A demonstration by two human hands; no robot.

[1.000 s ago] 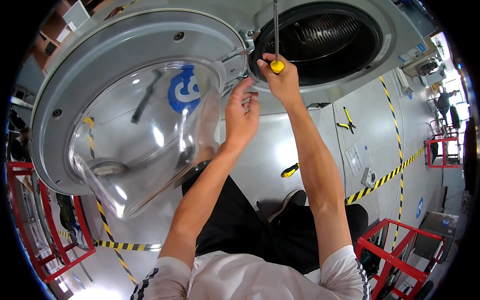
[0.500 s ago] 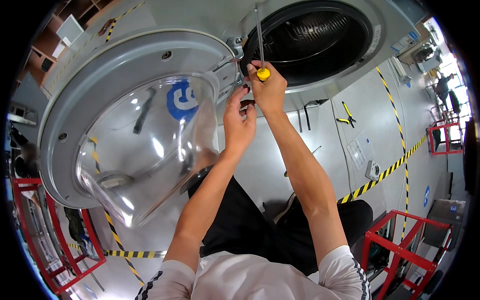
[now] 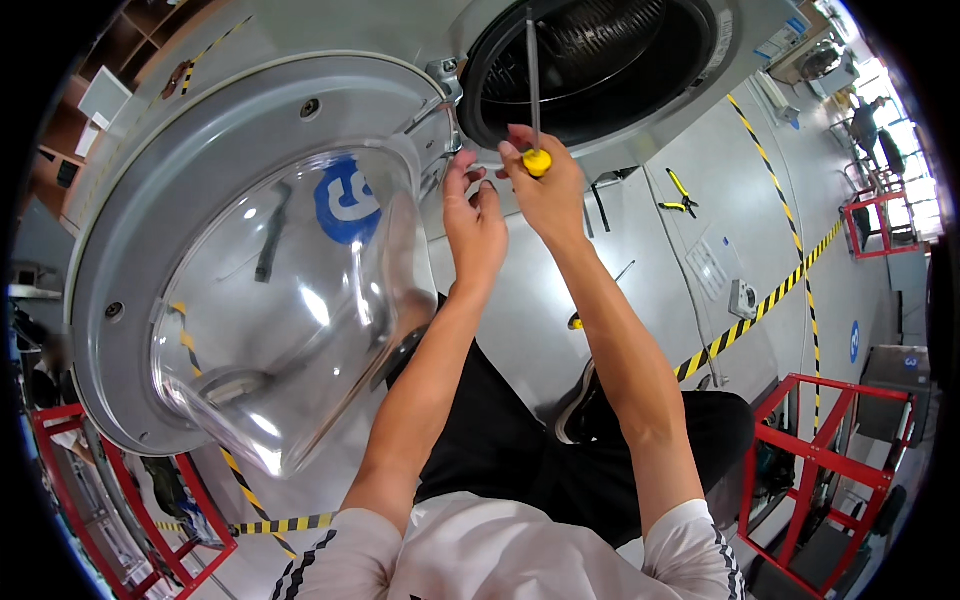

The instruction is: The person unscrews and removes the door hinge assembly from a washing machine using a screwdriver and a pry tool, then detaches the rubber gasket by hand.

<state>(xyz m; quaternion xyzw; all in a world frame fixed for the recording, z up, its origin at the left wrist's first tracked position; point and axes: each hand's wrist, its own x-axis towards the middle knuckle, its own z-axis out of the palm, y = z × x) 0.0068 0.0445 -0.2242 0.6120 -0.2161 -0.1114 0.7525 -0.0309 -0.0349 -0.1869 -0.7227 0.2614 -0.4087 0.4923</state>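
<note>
My right hand (image 3: 552, 200) is closed on a screwdriver (image 3: 535, 90), whose long shaft points up past the washing machine's drum opening (image 3: 590, 60). Its yellow handle end shows above my fingers. My left hand (image 3: 476, 225) is just left of it, below the metal door hinge (image 3: 445, 75). Its fingers are loosely bent and apart, with nothing visible in them. To the left, the machine's round door hangs wide open, with a grey ring frame (image 3: 130, 250) and a clear bulging glass bowl (image 3: 300, 330).
Yellow-handled pliers (image 3: 680, 192) lie on the floor at the right, and another yellow-handled tool (image 3: 576, 321) lies by my shoe. A small white device (image 3: 742, 299) sits near black-and-yellow floor tape (image 3: 770, 310). Red metal frames (image 3: 830, 460) stand at both sides.
Both hands have drawn back from the hinge area, down and slightly right, the screwdriver still in my right hand. My view has shifted, so the machine and door sit further left.
</note>
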